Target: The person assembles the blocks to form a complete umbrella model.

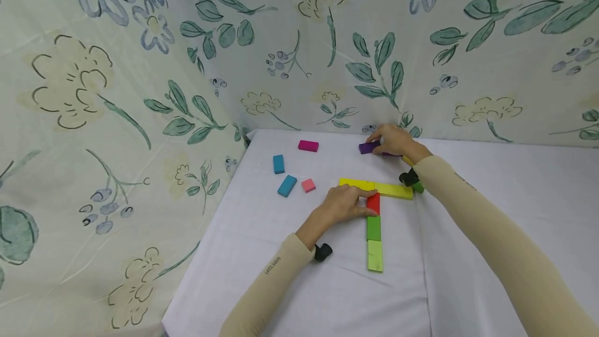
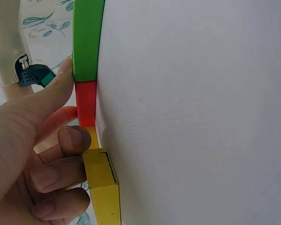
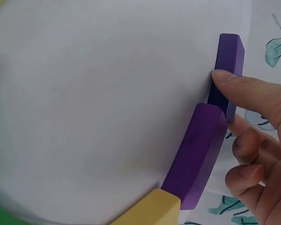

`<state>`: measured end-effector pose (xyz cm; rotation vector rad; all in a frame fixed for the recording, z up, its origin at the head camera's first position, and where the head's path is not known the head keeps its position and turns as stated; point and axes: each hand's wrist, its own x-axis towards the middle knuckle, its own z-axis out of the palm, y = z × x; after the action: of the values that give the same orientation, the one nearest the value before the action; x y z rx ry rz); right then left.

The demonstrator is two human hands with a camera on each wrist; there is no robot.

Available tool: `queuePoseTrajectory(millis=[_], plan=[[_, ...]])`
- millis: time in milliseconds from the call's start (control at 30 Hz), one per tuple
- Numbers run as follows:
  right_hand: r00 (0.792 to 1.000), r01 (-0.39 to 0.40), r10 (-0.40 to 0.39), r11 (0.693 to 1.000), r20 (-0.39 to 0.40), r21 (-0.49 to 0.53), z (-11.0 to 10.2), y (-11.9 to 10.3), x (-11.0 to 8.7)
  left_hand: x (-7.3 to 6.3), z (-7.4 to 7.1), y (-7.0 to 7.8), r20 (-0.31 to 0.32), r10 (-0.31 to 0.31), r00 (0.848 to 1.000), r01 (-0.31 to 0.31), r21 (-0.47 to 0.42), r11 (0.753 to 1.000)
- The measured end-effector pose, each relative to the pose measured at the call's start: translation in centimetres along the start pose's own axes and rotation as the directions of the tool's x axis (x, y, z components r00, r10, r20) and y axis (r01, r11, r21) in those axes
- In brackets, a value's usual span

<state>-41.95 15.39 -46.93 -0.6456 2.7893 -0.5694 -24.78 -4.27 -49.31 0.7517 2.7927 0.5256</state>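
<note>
My left hand (image 1: pixel 343 204) holds the red block (image 1: pixel 374 204), thumb and index finger at its sides. That block sits in a column, below a row of two yellow blocks (image 1: pixel 394 191) and above a green block (image 1: pixel 373 229) and a lime block (image 1: pixel 375 257). At the back of the table, my right hand (image 1: pixel 395 140) pinches a dark purple block (image 3: pixel 228 54) between thumb and fingers. Its near end meets a lighter purple block (image 3: pixel 195 152), which leads on to a pale yellow block (image 3: pixel 152 207) in a bent line.
Loose on the left lie a magenta block (image 1: pixel 308 145), two blue blocks (image 1: pixel 287 186) and a small pink block (image 1: pixel 308 185). Under the right wrist, part of another green block (image 1: pixel 418 187) shows. A floral cloth (image 1: pixel 299 82) hangs behind the white table.
</note>
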Motion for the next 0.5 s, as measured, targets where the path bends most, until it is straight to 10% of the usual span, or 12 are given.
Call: queuePoseTrajectory(millis=[500], plan=[[0.989,0.057,-0.062,0.998,-0.137,-0.042,-0.7,-2.5,-4.7,0.0,0.1,0.0,-0.007,0.007,1.0,-0.007,0.015,1.0]])
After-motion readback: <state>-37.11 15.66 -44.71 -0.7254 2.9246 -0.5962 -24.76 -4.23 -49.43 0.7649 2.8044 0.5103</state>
